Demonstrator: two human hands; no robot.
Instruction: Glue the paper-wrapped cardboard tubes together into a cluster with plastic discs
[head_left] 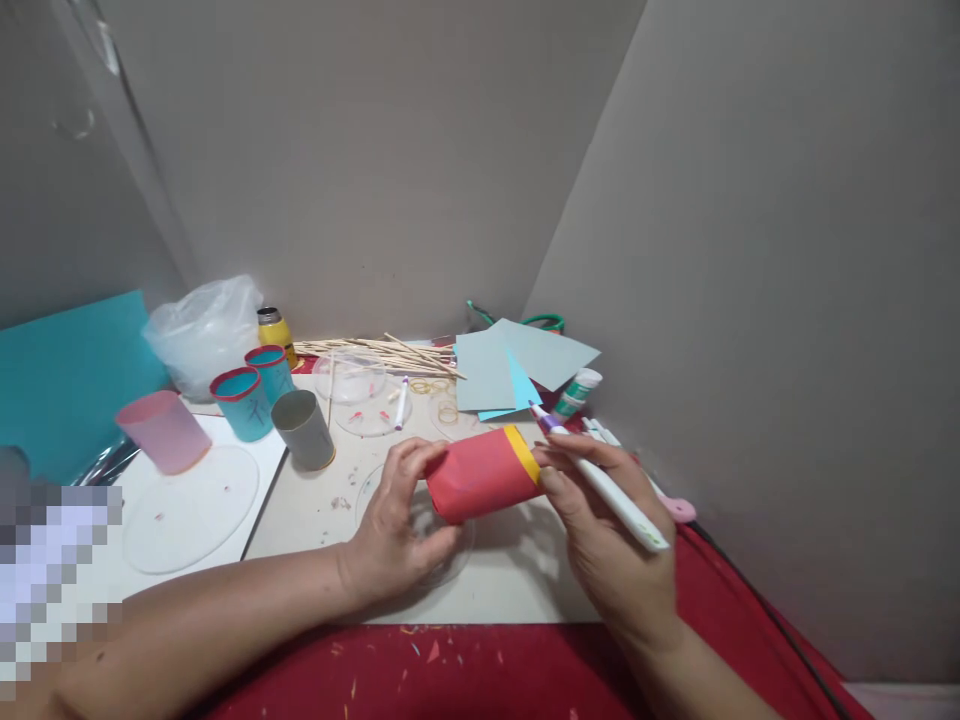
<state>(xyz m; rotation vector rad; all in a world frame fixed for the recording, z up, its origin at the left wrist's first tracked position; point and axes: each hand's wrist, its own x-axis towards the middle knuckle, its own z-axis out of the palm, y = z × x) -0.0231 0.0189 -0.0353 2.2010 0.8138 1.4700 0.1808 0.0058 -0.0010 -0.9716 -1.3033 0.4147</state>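
In the head view, both of the person's hands are working just above the bench, near its front edge. The left hand is curling its fingers and thumb around the left end of one red tube, which is lying on its side, tilted slightly up to the right. One yellow band is wrapping the tube's right end. The right hand is closing on one white marker, its purple tip pointing up and left, while its fingertips are touching the banded end of the tube.

Four open containers are standing upright at the left of the bench: one pink cup, two teal cups with red rims and one grey tube. One large clear disc is lying in front of the pink cup. Behind them, one yellow bottle is standing beside one plastic bag.

One bundle of wooden sticks is lying along the back wall; the sticks are too many and too thin to count. One second marker is lying just in front of the bundle. To the right, a few pale blue paper sheets are overlapping, with one glue bottle leaning just beside them. A red cloth is covering the near edge.
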